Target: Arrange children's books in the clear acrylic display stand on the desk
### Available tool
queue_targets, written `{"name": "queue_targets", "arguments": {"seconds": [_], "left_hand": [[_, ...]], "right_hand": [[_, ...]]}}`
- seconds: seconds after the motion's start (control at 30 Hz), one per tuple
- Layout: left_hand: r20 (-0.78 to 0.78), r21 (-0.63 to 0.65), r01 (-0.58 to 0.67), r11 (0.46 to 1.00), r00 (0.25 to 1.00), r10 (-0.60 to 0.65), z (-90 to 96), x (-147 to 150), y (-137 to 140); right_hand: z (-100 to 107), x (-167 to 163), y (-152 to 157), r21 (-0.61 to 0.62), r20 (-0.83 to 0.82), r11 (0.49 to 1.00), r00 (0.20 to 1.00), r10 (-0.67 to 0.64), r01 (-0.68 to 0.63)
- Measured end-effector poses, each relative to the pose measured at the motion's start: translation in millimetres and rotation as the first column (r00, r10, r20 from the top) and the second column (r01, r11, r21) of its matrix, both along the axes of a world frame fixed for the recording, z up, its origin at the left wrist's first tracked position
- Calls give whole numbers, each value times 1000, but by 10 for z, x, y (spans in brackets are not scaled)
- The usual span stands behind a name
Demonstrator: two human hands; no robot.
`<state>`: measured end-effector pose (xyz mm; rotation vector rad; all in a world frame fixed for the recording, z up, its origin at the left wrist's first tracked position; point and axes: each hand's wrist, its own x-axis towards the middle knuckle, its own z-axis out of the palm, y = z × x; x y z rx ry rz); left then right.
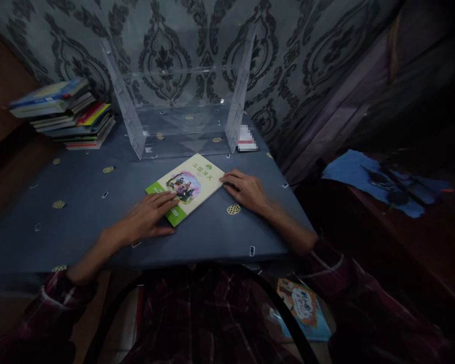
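Observation:
A cream and green book (199, 174) with a picture of people on its cover lies closed and slanted on the table. My left hand (148, 215) rests over its lower left corner, fingers stretched across the green strip and the thumb on the tablecloth. At the book's right edge, my right hand (246, 189) touches the corner with its fingertips, the fingers bent close together; whether they pinch the edge is hard to see. Behind the book stands a clear acrylic rack (131, 119) with see-through sides and shelves.
A stack of books (74, 114) stands at the back left of the blue patterned tablecloth (94, 207). A small blurred white and red item (247, 139) sits right of the rack. Below the table's edge lies another book (303, 308). Blue cloth (352, 172) lies at the right.

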<state>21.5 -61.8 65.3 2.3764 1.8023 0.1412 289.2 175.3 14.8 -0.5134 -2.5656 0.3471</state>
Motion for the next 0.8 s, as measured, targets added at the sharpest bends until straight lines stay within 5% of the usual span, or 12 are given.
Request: {"name": "queue_targets", "arguments": {"seconds": [0.33,0.8], "left_hand": [[-90,124,48,991,995,-37,0,105,-46],[24,155,23,988,999,-27,44,90,-4]], "right_hand": [[27,-165,-378,-14,-13,980,980,197,-197],[117,-444,-815,-139,-90,884,895,437,-446]]}}
